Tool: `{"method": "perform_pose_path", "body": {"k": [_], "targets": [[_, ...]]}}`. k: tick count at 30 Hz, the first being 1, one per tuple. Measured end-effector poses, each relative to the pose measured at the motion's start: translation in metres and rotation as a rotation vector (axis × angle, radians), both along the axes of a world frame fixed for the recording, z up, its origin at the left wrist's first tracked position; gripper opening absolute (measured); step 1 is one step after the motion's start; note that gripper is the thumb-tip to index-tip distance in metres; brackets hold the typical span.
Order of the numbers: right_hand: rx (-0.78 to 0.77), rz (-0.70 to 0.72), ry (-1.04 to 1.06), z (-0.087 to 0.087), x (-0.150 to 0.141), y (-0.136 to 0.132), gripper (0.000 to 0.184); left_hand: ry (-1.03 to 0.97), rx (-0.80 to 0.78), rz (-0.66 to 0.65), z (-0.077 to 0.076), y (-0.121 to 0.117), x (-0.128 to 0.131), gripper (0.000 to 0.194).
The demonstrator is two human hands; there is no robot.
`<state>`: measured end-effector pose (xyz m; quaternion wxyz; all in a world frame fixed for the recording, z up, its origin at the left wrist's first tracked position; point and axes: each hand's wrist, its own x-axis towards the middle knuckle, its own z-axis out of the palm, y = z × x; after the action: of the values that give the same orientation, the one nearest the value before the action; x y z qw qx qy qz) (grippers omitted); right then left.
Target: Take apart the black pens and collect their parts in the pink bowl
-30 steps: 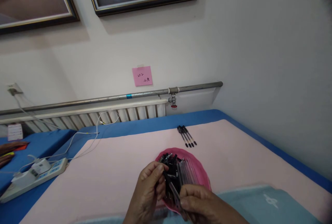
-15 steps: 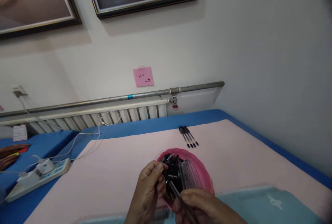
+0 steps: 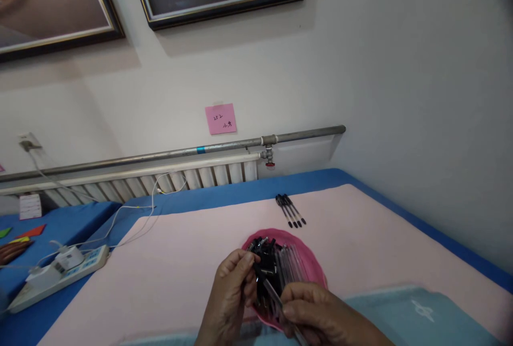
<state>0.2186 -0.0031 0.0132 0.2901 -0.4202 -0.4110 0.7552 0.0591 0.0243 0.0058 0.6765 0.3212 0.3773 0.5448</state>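
My left hand [image 3: 231,288] is closed, thumb and forefinger pinching the black end of a pen [image 3: 272,293]. The clear barrel of that pen slants down into my right hand [image 3: 320,311], whose fingers are closed around it. Both hands hover over the near part of a pink basket [image 3: 318,268]. Inside it, black pen parts [image 3: 267,254] fill the left side and clear pen barrels [image 3: 294,266] lie on the right. Beyond the basket, several black-capped pens [image 3: 292,211] lie side by side. My fingers hide the joint of the held pen.
A pale pink sheet [image 3: 180,266] covers the blue table, with a light-blue cloth [image 3: 385,311] at the near edge. To the left are a power strip [image 3: 80,276] with white cables and a co-worker's hand [image 3: 14,251] by coloured pieces. A radiator [image 3: 208,175] stands behind.
My right hand has shifted slightly up and right along the pen; my left keeps its pinch. The co-worker's hand at far left has drawn back, uncovering red and green pieces.
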Motion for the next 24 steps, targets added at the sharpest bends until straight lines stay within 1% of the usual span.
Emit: {"method": "perform_pose_path", "body": {"k": [3,6,9,11,13,16,18,21,22,24], "targets": [[0.102,0.000,-0.175,0.001,0.004,0.003,0.011,0.003,-0.006,0.125,0.001,0.004,-0.004,0.041],[0.218,-0.037,-0.349,0.003,0.009,0.008,0.012,0.086,-0.024,0.212,0.000,0.007,-0.010,0.043],[0.207,-0.063,-0.345,0.003,0.015,0.011,0.010,0.247,-0.007,0.235,-0.003,0.009,-0.011,0.044],[0.187,-0.067,-0.293,0.001,0.017,0.012,0.008,0.333,0.018,0.190,-0.005,0.009,-0.010,0.043],[0.177,-0.080,-0.240,-0.002,0.016,0.014,0.008,0.372,0.046,0.130,-0.007,0.008,-0.007,0.040],[0.164,-0.166,-0.126,-0.009,0.015,0.017,0.014,0.424,0.069,0.034,-0.008,0.004,-0.001,0.042],[0.168,-0.241,-0.070,-0.013,0.016,0.021,0.018,0.488,0.096,-0.067,-0.008,-0.001,0.004,0.035],[0.205,-0.317,-0.035,-0.014,0.016,0.024,0.020,0.658,0.199,-0.197,-0.008,-0.010,0.015,0.022],[0.215,-0.329,-0.024,-0.014,0.016,0.025,0.019,0.726,0.231,-0.212,-0.008,-0.013,0.019,0.019],[0.226,-0.341,-0.007,-0.015,0.015,0.024,0.017,0.837,0.282,-0.201,-0.009,-0.016,0.024,0.017]]}}
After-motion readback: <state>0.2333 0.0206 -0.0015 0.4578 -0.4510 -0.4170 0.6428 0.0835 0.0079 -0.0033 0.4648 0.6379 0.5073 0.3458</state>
